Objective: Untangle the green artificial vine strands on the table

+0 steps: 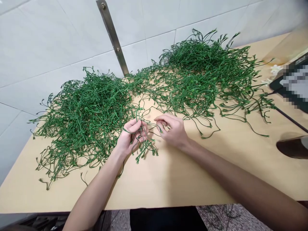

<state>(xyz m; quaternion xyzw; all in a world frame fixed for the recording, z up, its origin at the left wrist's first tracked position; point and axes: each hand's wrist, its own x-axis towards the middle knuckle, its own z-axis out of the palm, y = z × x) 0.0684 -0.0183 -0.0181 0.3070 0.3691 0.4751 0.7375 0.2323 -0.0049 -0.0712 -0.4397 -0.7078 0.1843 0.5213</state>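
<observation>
My left hand (131, 136) is closed around a small bunch of green plastic stems (144, 149) whose branched ends hang below the palm. My right hand (172, 130) is just to its right, fingers curled and pinching a thin green strand near the bunch. Both hands hover over the light wooden table (168, 179). A large tangled pile of green stems (84, 118) lies to the left, touching my left hand's side. A second large pile (204, 73) lies at the back right.
White tiled wall (48, 38) runs behind the table, with a slanted metal bar (113, 35) on it. A dark device with a blurred screen (293, 85) and a cable sit at the right edge. A dark rounded object (293, 147) is at the far right.
</observation>
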